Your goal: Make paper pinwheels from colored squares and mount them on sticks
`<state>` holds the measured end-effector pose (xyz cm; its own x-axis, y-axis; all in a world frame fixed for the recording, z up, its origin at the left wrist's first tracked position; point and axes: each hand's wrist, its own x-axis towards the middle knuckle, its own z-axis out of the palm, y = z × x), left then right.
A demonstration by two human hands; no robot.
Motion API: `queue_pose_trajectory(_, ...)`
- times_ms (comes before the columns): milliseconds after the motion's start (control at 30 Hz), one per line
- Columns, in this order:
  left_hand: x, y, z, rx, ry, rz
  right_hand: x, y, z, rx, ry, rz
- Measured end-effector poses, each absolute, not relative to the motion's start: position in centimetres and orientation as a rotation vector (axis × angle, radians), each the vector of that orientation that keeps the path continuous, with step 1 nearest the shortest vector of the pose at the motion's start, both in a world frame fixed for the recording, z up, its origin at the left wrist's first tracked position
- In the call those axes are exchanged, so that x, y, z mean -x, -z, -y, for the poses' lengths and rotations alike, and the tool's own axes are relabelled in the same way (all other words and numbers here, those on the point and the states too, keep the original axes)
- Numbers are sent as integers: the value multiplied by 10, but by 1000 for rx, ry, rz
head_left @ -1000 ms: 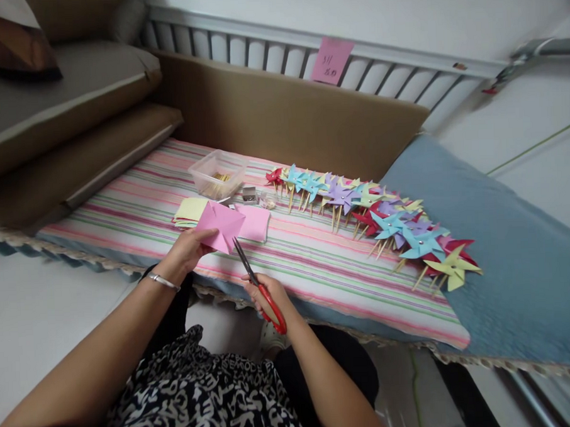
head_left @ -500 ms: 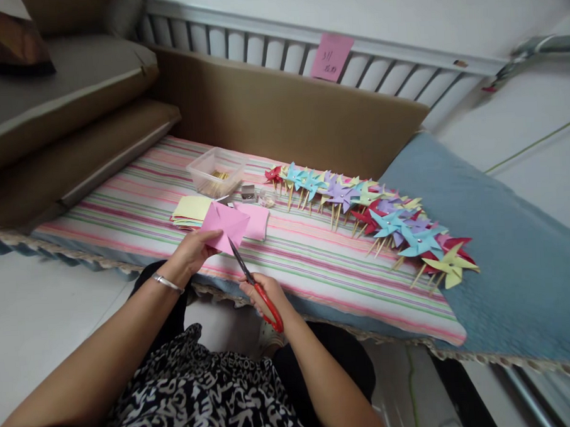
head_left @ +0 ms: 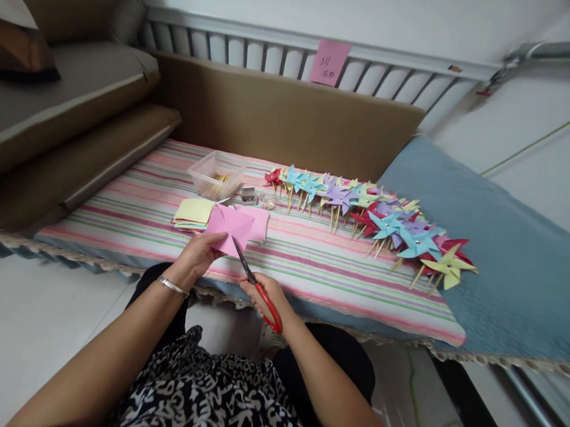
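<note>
A square of pink paper (head_left: 231, 226) with slits or creases is pinched in my left hand (head_left: 202, 252), thumb on top. My right hand (head_left: 265, 296) grips scissors (head_left: 257, 285) with red handles; their dark blades reach up to the lower right edge of the pink paper. Behind the held sheet lie a stack of pink paper (head_left: 258, 223) and, to the left, a stack of yellow and other coloured paper (head_left: 193, 212). Several finished paper pinwheels (head_left: 339, 195) on wooden sticks lie in a long row to the right.
Beyond the paper stand a clear plastic box (head_left: 217, 173) with thin sticks, a small grey box (head_left: 248, 194) and a small clear container (head_left: 267, 202). A striped cloth (head_left: 325, 268) covers the surface. Cushions (head_left: 74, 147) rise at the left; a brown board (head_left: 281, 119) runs along the back.
My left hand and the pink paper have shifted slightly right. The scissors' tips now meet the paper's lower right edge; the right hand has barely moved.
</note>
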<state>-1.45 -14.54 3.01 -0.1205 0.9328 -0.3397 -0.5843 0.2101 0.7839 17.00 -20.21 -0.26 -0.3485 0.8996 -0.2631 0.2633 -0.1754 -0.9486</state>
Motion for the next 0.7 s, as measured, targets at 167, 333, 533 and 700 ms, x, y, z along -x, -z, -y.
queue_pose_trajectory(167,15,-29,146,-409,-1359,-1032,-172,6,201,1364,-1567,1590)
queue_pose_trajectory(333,13,-28,146,-394,-1358,-1032,-172,8,202,1366,-1557,1564)
queue_pose_trajectory(533,13,-27,145,-392,-1351,-1034,-173,10,199,1342,-1543,1594)
queue_pose_trajectory(700,12,-28,145,-381,-1352,-1043,-173,12,200,1345,-1508,1623)
